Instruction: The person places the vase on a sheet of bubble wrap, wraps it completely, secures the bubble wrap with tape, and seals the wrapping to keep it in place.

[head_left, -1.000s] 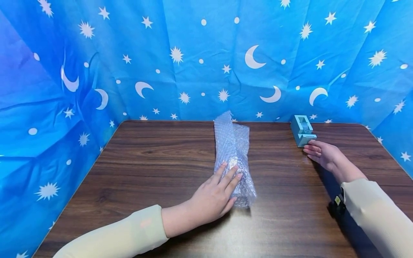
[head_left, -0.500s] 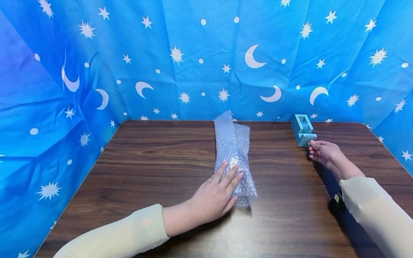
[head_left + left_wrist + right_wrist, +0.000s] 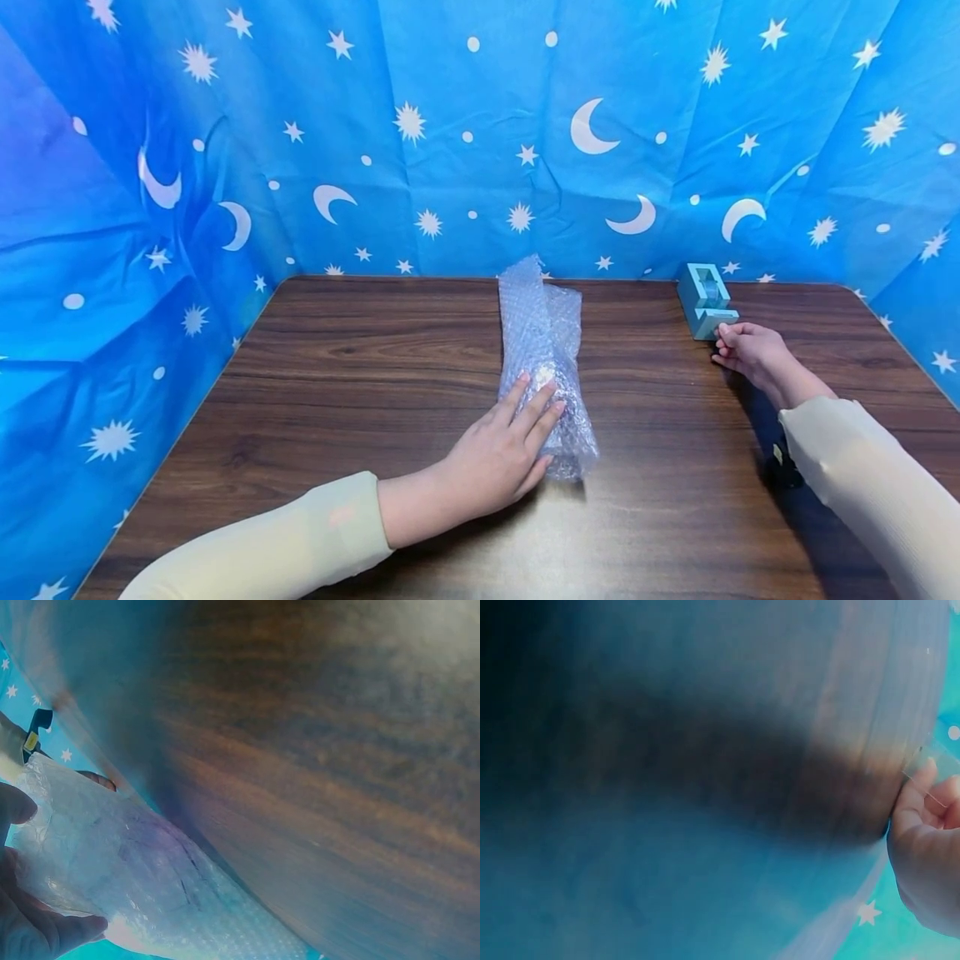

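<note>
A length of bubble wrap [image 3: 523, 321], folded round something I cannot make out, lies lengthwise in the middle of the table. My left hand [image 3: 491, 458] rests on its near part with the fingers spread and straight. In the left wrist view, the thumb and fingertips touch the clear bubble wrap [image 3: 150, 862]. At the back right stands a light-blue tape dispenser [image 3: 692, 308] with a roll of clear tape [image 3: 711, 289] in it. My right hand [image 3: 761, 354] is at its front, thumb and finger pinching the tape's end. A thin tape edge shows by the fingers in the right wrist view.
The brown wood-grain table [image 3: 360, 367] has rounded far corners. Behind it and along the sides hangs a blue cloth [image 3: 450, 100] with white stars and moons. A small dark camera [image 3: 783, 467] sits under the right cuff.
The right hand's fingers, first stretched out at the dispenser's front, have drawn in to a pinch there. The left hand and the bubble wrap have stayed in place.
</note>
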### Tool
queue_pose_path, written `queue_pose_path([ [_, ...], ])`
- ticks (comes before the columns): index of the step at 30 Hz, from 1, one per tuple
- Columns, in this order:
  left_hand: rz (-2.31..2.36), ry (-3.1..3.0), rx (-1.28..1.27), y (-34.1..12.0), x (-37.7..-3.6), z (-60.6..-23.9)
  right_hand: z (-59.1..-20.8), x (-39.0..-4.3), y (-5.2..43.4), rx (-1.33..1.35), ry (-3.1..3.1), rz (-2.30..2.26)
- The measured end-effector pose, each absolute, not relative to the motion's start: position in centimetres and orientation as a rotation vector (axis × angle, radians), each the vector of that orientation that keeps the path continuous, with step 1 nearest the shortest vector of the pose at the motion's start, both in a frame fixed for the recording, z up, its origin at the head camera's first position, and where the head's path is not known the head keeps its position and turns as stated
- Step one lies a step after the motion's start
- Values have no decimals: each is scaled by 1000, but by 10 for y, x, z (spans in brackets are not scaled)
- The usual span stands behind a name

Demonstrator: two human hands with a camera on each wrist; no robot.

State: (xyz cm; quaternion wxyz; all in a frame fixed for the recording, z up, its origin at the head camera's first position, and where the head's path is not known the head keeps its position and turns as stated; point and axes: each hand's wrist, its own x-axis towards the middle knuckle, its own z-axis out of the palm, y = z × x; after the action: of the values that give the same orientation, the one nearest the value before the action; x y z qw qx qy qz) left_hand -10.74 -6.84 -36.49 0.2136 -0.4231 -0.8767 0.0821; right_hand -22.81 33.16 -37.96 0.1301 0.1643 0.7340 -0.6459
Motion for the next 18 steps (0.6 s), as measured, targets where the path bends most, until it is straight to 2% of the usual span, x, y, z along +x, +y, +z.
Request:
queue_pose_path([
  [18, 229, -2460, -1180, -69, -109, -357, -372, -235, 324, 500, 2254, -1697],
])
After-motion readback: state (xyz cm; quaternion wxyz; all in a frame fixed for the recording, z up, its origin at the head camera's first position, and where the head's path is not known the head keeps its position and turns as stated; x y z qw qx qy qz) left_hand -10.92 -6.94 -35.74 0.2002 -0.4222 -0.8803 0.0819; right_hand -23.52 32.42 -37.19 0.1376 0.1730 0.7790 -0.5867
